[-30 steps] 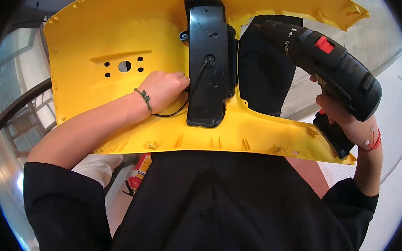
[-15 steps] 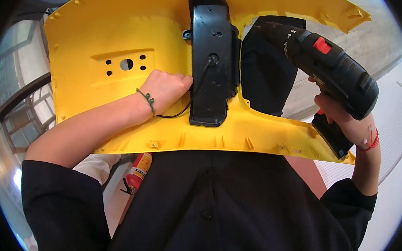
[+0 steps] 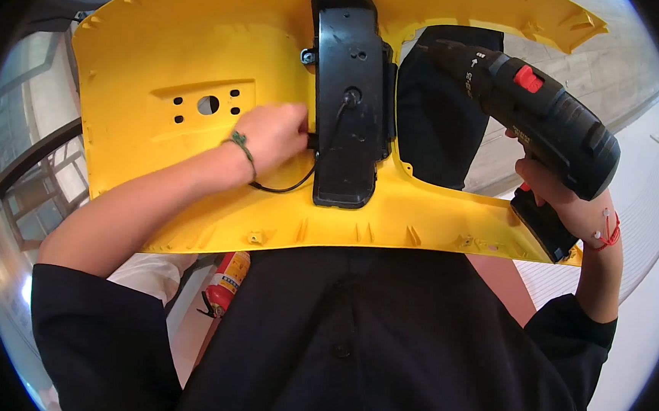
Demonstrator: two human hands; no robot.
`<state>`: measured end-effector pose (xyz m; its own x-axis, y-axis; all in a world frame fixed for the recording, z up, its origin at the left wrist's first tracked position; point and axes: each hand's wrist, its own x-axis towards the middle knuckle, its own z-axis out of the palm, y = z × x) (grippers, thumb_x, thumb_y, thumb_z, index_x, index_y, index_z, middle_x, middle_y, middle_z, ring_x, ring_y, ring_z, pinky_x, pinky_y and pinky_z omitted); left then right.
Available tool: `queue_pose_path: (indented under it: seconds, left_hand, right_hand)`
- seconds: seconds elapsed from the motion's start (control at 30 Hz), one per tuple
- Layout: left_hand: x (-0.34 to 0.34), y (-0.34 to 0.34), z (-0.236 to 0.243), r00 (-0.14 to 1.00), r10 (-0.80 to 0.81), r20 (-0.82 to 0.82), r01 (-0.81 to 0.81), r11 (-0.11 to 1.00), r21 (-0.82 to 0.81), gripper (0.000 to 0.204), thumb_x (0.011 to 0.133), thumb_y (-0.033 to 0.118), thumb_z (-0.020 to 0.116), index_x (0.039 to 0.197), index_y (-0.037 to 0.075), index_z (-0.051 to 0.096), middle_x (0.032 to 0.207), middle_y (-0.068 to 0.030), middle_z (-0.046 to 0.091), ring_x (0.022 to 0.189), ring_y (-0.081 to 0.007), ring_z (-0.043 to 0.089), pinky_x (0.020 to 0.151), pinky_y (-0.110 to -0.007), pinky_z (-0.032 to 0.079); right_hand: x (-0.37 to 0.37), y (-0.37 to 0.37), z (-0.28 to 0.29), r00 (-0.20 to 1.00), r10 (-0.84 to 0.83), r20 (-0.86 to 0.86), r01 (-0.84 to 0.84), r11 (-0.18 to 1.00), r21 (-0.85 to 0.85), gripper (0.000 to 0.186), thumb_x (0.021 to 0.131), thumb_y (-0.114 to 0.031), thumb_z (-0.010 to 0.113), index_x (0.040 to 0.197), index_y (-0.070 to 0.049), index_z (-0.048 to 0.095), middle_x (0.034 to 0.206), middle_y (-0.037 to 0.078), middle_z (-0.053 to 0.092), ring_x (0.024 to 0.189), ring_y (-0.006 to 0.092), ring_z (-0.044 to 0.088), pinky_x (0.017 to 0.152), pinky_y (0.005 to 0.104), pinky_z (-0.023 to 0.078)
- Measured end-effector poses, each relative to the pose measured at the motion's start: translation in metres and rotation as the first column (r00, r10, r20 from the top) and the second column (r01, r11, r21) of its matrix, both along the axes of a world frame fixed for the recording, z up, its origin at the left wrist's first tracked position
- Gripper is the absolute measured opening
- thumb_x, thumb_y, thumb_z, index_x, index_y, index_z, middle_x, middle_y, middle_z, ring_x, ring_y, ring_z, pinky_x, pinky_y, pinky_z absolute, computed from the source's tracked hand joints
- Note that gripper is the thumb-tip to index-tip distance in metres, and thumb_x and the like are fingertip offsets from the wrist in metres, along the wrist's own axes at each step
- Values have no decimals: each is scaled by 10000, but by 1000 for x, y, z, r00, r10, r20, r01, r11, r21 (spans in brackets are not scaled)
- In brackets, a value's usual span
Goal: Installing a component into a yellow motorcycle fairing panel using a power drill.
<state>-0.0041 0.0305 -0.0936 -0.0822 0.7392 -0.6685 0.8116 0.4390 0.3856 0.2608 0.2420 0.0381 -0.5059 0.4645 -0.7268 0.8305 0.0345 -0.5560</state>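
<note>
Toward two o'clock, pale grey floor (image 3: 556, 84) with faint straight seams. At three, whiter flooring (image 3: 643, 197), finely ribbed lower down. Near four, a flat reddish strip (image 3: 503, 286). At eight, a red fire extinguisher (image 3: 225, 282); farther out, bright glare (image 3: 27, 291). At nine, blurred, chair-like framing (image 3: 33, 202). Toward ten, pale glassy panes (image 3: 37, 70).
</note>
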Motion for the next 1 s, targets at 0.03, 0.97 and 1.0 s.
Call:
queue_pose_path:
  seconds: [0.03,0.97,1.0]
  left_hand:
    - [-8,5,0,1000,23,20,-23,1000,-9,130,784,155,572,844,49,619,789,-177,645,760,-344,628,680,-422,498]
    - [-49,64,-32,885,-300,-355,391,894,219,115,820,119,503,895,71,576,759,-128,662,711,-303,655,581,-402,513]
    - [-49,63,-33,885,-299,-356,390,894,219,115,820,119,503,895,71,576,759,-128,662,711,-303,655,581,-402,513]
  right_hand:
    - [0,-1,1,1000,-2,2,2,1000,1,371,735,-63,585,1105,-86,593,771,4,546,588,71,501,549,243,448]
    - [-5,-2,6,998,-67,16,68,997,-40,306,758,-150,675,1035,-47,595,792,54,620,668,135,600,619,280,524]
    - [-6,-3,6,997,-81,19,82,996,-41,304,754,-145,674,1032,-48,595,789,51,618,664,131,596,617,279,523]
